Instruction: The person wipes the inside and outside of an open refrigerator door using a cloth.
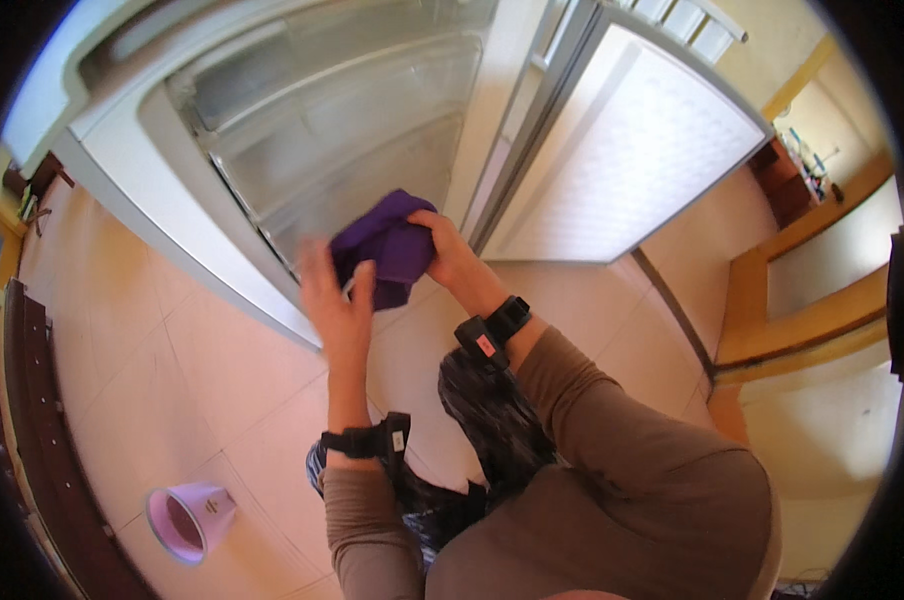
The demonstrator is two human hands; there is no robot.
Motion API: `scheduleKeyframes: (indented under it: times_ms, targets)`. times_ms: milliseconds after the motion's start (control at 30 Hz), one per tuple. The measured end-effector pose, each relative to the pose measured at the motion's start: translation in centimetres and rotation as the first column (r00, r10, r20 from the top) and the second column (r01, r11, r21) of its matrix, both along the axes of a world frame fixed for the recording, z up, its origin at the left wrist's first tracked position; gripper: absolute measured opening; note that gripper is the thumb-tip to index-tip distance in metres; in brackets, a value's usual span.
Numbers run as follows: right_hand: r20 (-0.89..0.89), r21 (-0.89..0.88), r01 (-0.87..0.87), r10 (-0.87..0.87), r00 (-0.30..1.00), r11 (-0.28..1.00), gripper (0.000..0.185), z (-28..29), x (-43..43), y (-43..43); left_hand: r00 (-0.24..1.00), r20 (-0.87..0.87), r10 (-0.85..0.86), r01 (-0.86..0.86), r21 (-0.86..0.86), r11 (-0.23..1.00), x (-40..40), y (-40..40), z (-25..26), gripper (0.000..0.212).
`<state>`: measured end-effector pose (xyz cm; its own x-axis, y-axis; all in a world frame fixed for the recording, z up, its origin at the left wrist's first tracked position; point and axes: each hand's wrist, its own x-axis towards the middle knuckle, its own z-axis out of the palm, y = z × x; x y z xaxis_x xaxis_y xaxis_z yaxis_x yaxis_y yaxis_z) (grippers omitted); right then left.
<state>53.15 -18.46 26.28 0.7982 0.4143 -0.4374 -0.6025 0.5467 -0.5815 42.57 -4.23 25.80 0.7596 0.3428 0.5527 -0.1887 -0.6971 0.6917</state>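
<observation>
A crumpled purple cloth is gripped at its right edge by my right hand. On the cloth's other side, my left hand is blurred, its fingers spread apart and its thumb in front of the cloth; whether it touches the fabric is unclear. Both hands are before the open compartment of a white refrigerator. Clear drawer fronts or shelves show inside, somewhat blurred. The refrigerator door is swung out to the right, its pale textured face catching the light.
On the tiled floor at lower left is a light purple wastebasket. Dark furniture lines the left rim. A wood-framed door stands at right, near a reddish-brown cabinet with small items on it.
</observation>
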Motion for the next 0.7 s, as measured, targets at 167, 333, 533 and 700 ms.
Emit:
scheduleKeyframes:
  times_ms: [167, 333, 533, 700]
  targets:
    - [0.415, -0.089, -0.006, 0.043, 0.909, 0.996, 0.048, 3.7, -4.6, -0.4, 0.942, 0.076, -0.327, 0.213, -0.888, 0.408, 0.9, -3.3, -1.2, 0.051]
    - [0.608, -0.419, -0.086, 0.35, 0.713, 0.904, 0.066, -0.1, -3.6, -4.4, 0.984, 0.098, -0.151, 0.139, -0.948, 0.287, 1.5, -2.4, -2.3, 0.037]
    - [0.157, -0.257, -0.032, 0.075, 0.985, 0.966, 0.068, -0.9, -6.7, -2.0, 0.994, 0.041, -0.1, 0.106, -0.543, 0.833, 1.6, -2.2, -2.3, 0.037]
    - [0.097, 0.064, 0.132, -0.138, 0.986, 0.989, 0.031, -1.3, -3.9, -3.0, 0.91, 0.057, -0.411, 0.355, -0.617, 0.703, 0.7, -4.1, 0.4, 0.03]
